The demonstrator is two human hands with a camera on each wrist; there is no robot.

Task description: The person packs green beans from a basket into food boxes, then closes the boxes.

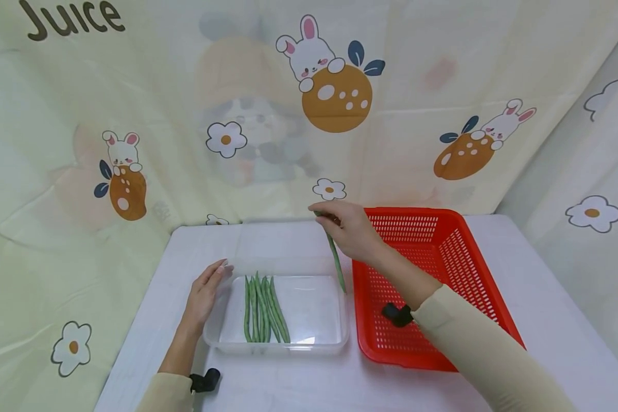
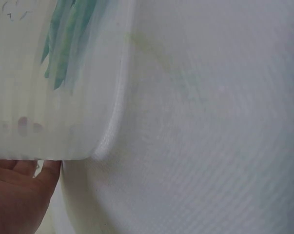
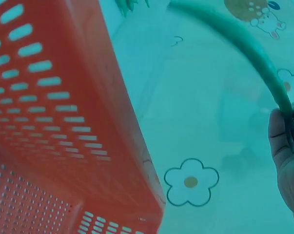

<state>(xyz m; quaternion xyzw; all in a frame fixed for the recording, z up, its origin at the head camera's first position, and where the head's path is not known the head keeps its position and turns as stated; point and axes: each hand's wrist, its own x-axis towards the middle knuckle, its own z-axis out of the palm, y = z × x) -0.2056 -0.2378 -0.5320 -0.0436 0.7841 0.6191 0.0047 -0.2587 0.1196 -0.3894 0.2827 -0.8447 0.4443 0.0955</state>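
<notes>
In the head view my right hand (image 1: pixel 352 232) pinches one end of a green bean (image 1: pixel 336 257), which hangs down over the right end of a clear plastic container (image 1: pixel 314 348). The right wrist view shows the same curved bean (image 3: pixel 249 46) between thumb and fingers. Several green beans (image 1: pixel 260 315) lie side by side, lengthwise front to back, in the container's left half. My left hand (image 1: pixel 203 292) rests against the container's left end with its fingers extended. In the left wrist view its fingertips touch the outside of the translucent wall (image 2: pixel 103 117).
A red perforated plastic basket (image 1: pixel 363 332) stands just right of the container, beneath my right forearm. Both stand on a white-covered table (image 1: pixel 268 383). A curtain printed with rabbits and flowers (image 1: pixel 391 149) hangs behind the table and along its sides.
</notes>
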